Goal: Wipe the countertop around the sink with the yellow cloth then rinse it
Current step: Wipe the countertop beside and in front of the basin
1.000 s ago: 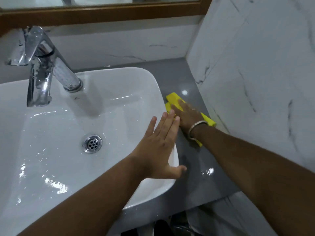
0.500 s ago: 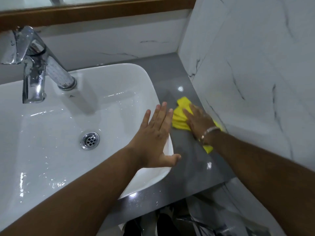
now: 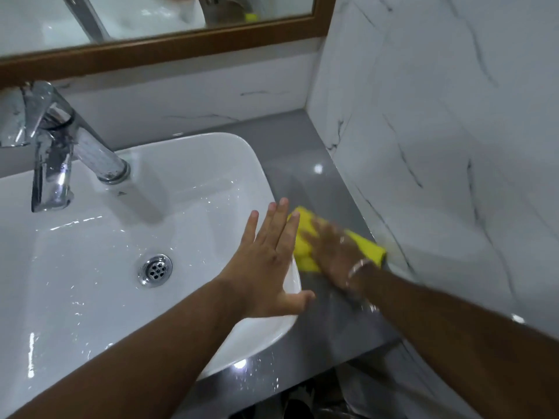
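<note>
A yellow cloth [image 3: 304, 237] lies flat on the grey countertop [image 3: 305, 176] in the narrow strip between the white sink [image 3: 196, 189] and the marble side wall. My right hand [image 3: 335, 255], blurred by motion and wearing a metal bangle, presses down on the cloth and covers its middle. My left hand [image 3: 266, 264] rests flat with fingers spread on the sink's right rim, holding nothing. The sink basin is wet, with a chrome drain [image 3: 155, 270] in its middle.
A chrome faucet [image 3: 57, 152] stands at the sink's back left. The white marble wall [image 3: 438, 146] closes the right side. A wood-framed mirror [image 3: 169, 40] runs along the back. The counter's front edge [image 3: 272, 385] is wet with droplets.
My right hand has slid the yellow cloth along the counter strip towards me and against the sink. My left hand has stayed on the sink rim.
</note>
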